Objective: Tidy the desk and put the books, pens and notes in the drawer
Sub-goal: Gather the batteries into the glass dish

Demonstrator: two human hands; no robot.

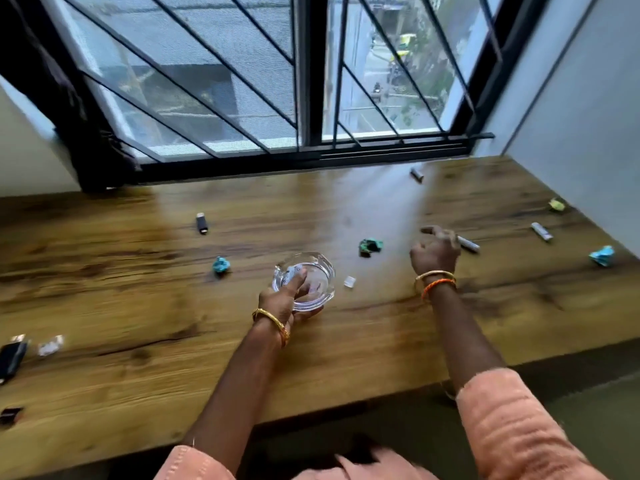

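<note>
Head view shows the wooden surface [138, 341] with much left to tidy: no drawer, books or notes are visible, and crumpled paper scraps such as the teal wad [370, 246] and a black lighter [202, 223] lie well apart. The left hand [282, 299] grips a glass ashtray [311, 282]; the right hand [435, 252], fingers loosely curled, appears to pinch a grey marker pen [468, 244], though blur leaves this uncertain.

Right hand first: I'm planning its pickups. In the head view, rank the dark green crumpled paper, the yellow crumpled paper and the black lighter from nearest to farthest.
From the right hand:
1. Dark green crumpled paper, just to its left.
2. Yellow crumpled paper, far right, near the wall.
3. Black lighter, far left, beyond the glass ashtray.
</note>
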